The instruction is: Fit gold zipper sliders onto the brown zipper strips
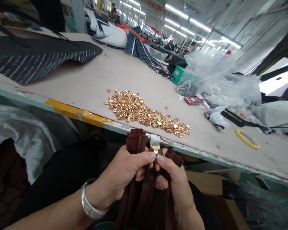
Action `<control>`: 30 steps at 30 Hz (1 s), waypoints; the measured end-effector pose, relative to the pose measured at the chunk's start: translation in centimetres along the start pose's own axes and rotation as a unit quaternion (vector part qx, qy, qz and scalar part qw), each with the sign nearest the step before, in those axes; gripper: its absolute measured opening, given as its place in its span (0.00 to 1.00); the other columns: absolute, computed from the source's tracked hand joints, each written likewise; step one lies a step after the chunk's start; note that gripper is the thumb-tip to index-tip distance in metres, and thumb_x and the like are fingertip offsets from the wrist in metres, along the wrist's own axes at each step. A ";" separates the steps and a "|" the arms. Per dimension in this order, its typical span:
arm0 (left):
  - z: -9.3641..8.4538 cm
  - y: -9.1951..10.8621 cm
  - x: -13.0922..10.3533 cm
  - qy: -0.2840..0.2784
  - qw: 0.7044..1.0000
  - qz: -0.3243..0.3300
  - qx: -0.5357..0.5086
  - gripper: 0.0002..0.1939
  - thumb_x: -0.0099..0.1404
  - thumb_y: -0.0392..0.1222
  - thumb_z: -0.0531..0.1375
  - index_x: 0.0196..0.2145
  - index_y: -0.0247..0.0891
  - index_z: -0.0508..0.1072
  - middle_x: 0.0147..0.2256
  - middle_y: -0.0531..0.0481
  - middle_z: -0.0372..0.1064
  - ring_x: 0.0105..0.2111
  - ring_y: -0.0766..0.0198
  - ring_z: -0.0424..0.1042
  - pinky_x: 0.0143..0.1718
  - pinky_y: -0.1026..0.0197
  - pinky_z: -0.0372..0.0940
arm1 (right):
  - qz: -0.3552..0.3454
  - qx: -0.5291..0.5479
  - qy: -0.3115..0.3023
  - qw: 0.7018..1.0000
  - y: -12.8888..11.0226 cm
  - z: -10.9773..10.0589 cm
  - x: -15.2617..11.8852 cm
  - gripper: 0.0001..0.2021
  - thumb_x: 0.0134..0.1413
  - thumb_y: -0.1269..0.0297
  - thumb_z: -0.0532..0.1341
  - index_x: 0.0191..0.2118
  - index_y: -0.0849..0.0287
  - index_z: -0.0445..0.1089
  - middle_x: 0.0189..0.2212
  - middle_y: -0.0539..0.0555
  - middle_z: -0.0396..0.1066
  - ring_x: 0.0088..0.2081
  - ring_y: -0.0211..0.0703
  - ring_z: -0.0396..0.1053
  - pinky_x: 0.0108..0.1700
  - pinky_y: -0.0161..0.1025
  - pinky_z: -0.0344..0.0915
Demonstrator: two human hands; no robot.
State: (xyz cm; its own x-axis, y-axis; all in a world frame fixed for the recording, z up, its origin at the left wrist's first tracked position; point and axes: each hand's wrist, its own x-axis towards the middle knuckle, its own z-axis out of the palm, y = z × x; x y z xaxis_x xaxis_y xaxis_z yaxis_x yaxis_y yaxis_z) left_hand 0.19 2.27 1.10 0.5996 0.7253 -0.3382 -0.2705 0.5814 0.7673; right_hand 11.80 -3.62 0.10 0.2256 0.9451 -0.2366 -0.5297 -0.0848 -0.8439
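Note:
Both hands meet just below the table's front edge, over dark brown fabric strips (pixel 146 188) that hang down between them. My left hand (pixel 124 169) is closed round a bundle of the strips, its folded ends (pixel 136 140) sticking up above the fist. My right hand (pixel 175 179) grips more brown strips, whose ends (pixel 174 157) show behind the thumb. The two thumb tips nearly touch at a small shiny piece (pixel 156 151), too small to name surely. Right beyond the hands, a long heap of small gold-coloured metal pieces, like zipper sliders (pixel 144 111), lies on the table.
Striped dark fabric (pixel 45 60) lies at the table's left. To the right are a green box (pixel 178 75), clear plastic bags (pixel 213 80), a red packet (pixel 193 100) and a yellow tape roll (pixel 247 139). Cardboard (pixel 206 183) sits below the table.

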 end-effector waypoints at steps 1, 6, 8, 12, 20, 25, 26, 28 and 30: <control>0.0 0.0 0.0 0.003 1.000 0.011 0.010 0.09 0.54 0.39 0.64 0.20 0.35 0.69 0.15 0.59 0.59 0.13 0.77 0.51 0.13 0.73 0.48 | -0.010 -0.004 -0.001 1.000 0.1 -0.1 0.1 0.12 0.52 0.63 0.65 0.23 0.62 0.66 0.16 0.43 0.60 0.12 0.24 0.49 0.14 0.25 0.50; -0.1 0.0 0.0 0.013 0.997 0.049 0.057 0.11 0.57 0.40 0.63 0.20 0.35 0.70 0.16 0.58 0.62 0.15 0.76 0.54 0.15 0.73 0.49 | -0.015 -0.016 -0.013 1.000 0.3 -0.5 0.4 0.13 0.53 0.62 0.65 0.23 0.62 0.67 0.12 0.42 0.56 0.12 0.26 0.49 0.14 0.25 0.51; 0.0 -0.1 -0.2 0.023 0.996 0.057 0.069 0.11 0.58 0.41 0.63 0.21 0.35 0.70 0.15 0.59 0.61 0.15 0.76 0.53 0.15 0.72 0.49 | -0.015 -0.022 -0.014 1.000 0.4 -0.6 0.4 0.13 0.53 0.62 0.65 0.23 0.62 0.67 0.12 0.42 0.56 0.12 0.26 0.50 0.14 0.25 0.51; 0.2 -0.4 -0.3 0.048 0.993 0.067 0.079 0.12 0.58 0.43 0.64 0.21 0.36 0.69 0.13 0.60 0.58 0.14 0.75 0.53 0.16 0.71 0.49 | -0.020 -0.027 -0.005 0.999 0.4 -0.6 0.5 0.13 0.52 0.62 0.67 0.23 0.62 0.67 0.14 0.43 0.60 0.11 0.25 0.50 0.13 0.25 0.51; 0.3 -0.6 0.1 0.055 0.992 0.074 0.083 0.13 0.59 0.45 0.63 0.22 0.36 0.69 0.15 0.59 0.60 0.14 0.75 0.53 0.16 0.71 0.49 | -0.012 -0.054 -0.004 0.998 -0.1 -0.7 0.6 0.14 0.51 0.60 0.67 0.23 0.61 0.66 0.12 0.43 0.59 0.11 0.25 0.50 0.13 0.25 0.49; 0.1 -1.0 -0.4 0.063 0.994 0.050 0.079 0.14 0.59 0.48 0.64 0.24 0.37 0.67 0.14 0.61 0.56 0.15 0.74 0.51 0.16 0.71 0.48 | -0.002 -0.079 0.006 0.997 0.0 -1.0 0.4 0.15 0.52 0.57 0.66 0.24 0.60 0.65 0.10 0.42 0.56 0.11 0.28 0.51 0.14 0.26 0.49; 0.0 -1.1 -0.4 0.063 0.994 0.052 0.077 0.14 0.58 0.48 0.64 0.25 0.37 0.67 0.14 0.61 0.56 0.15 0.74 0.51 0.16 0.71 0.48 | -0.004 -0.081 0.009 0.997 0.0 -0.9 0.3 0.15 0.51 0.57 0.67 0.24 0.60 0.64 0.10 0.42 0.57 0.11 0.28 0.50 0.14 0.26 0.49; -0.2 -1.1 -0.4 0.061 0.994 0.054 0.074 0.14 0.58 0.49 0.65 0.25 0.37 0.67 0.14 0.61 0.56 0.15 0.74 0.51 0.16 0.70 0.48 | -0.012 -0.092 0.014 0.996 0.0 -0.9 0.3 0.17 0.50 0.56 0.68 0.23 0.59 0.62 0.10 0.42 0.57 0.11 0.27 0.50 0.14 0.26 0.48; -0.2 -1.1 -0.4 0.059 0.994 0.053 0.068 0.15 0.57 0.50 0.65 0.25 0.37 0.67 0.14 0.61 0.56 0.15 0.74 0.51 0.16 0.70 0.47 | -0.018 -0.108 0.017 0.994 0.0 -0.9 0.3 0.18 0.50 0.56 0.68 0.23 0.59 0.62 0.10 0.42 0.57 0.12 0.27 0.50 0.15 0.26 0.47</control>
State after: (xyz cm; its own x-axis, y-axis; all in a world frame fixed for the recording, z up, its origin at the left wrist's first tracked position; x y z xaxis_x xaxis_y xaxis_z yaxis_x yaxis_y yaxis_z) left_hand 0.11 1.45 0.30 0.4776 0.8233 -0.3068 -0.2181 0.4494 0.8663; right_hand 12.60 -3.63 -0.34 0.2696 0.9380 -0.2178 -0.3336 -0.1212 -0.9349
